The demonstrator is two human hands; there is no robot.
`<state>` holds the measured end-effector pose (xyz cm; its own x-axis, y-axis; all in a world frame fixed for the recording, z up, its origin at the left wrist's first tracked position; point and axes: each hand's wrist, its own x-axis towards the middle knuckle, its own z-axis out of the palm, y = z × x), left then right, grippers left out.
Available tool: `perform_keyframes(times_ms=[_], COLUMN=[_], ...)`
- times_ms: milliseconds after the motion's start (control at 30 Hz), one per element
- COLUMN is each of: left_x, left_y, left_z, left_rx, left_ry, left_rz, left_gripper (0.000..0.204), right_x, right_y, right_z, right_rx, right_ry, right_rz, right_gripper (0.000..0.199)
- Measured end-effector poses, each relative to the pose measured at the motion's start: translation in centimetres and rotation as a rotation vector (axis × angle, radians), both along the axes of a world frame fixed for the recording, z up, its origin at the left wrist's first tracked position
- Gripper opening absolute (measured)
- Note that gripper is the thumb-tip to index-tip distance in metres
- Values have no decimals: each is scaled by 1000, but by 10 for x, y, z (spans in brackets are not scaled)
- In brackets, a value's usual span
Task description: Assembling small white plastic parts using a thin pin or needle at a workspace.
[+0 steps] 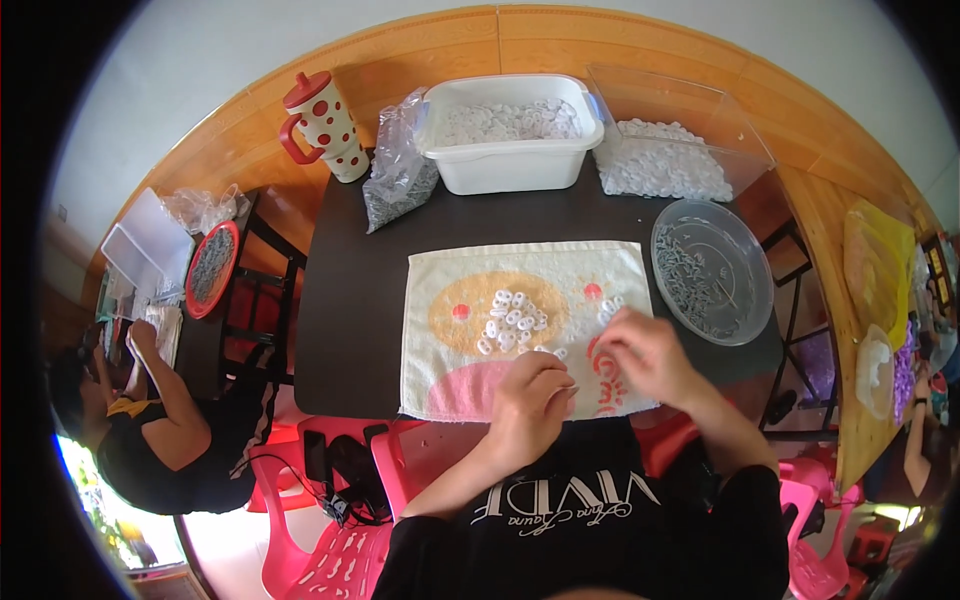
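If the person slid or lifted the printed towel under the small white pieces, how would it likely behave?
The towel lies flat and thin on the dark table, so it would probably go floppy and sag when lifted. The loose white pieces on it look small and light; they would likely slide or scatter. Both hands, left hand and right hand, rest at its near edge, which may pin it somewhat.

Dark table (350,300), curved wooden wall panel (420,50), pink plastic chairs (330,560), bright daylight.
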<state>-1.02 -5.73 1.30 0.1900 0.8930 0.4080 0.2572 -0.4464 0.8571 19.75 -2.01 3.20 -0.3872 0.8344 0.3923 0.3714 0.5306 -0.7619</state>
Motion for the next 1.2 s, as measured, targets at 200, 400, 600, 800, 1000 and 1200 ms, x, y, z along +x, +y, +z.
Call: perform_keyframes(times_ms=[200, 400, 600, 800, 1000, 1200], left_x=[6, -2, 5, -3, -4, -7], left_y=[3, 44, 61, 65, 44, 31], left_z=[-11, 9, 18, 6, 8, 2], left_rx=[257, 337, 233, 347, -222, -502], left_ry=[417, 685, 876, 562, -219, -635], left_rz=[55, 264, 207, 227, 58, -131], left_gripper=[18, 21, 11, 11, 10, 13], right_x=[-18, -15, -14, -13, -16, -40], right_y=[-10, -9, -11, -10, -15, -11], right_z=[-28, -41, -39, -40, -23, 2], right_rx=[334, 362, 337, 306, -56, -75], right_ry=[-357, -306, -330, -255, 206, 367], right_rz=[-47, -89, -96, -102, -99, -56], right_gripper=[21, 21, 19, 16, 6, 6])
